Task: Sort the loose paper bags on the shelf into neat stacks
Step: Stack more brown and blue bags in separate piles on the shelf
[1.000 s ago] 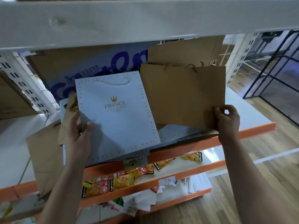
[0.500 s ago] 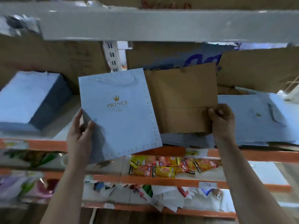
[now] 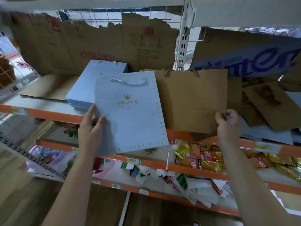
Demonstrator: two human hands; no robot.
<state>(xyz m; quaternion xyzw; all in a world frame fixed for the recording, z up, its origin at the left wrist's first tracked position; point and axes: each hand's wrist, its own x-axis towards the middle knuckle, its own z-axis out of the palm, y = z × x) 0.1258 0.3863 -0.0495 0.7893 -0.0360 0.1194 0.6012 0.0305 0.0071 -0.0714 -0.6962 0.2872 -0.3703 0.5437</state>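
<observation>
A neat stack of pale blue bags [image 3: 84, 92] lies on the shelf [image 3: 53, 114] at about ten o'clock from the left hand [image 3: 91, 128], whose grip holds a blue "PRINCE" gift bag [image 3: 130, 115] by its lower left edge, thumb on the face and the other fingers out of sight behind it, forearm reaching up from below. Just to its three o'clock, a brown kraft bag [image 3: 192, 101] is held upright, its left side tucked behind the blue one. The right hand [image 3: 228, 124] pinches its lower right corner with curled fingers. Loose brown bags [image 3: 268, 105] sprawl at two o'clock of that hand. The sorting appears mid-way: the next move likely calls for laying the blue bag squarely on its matching stack.
</observation>
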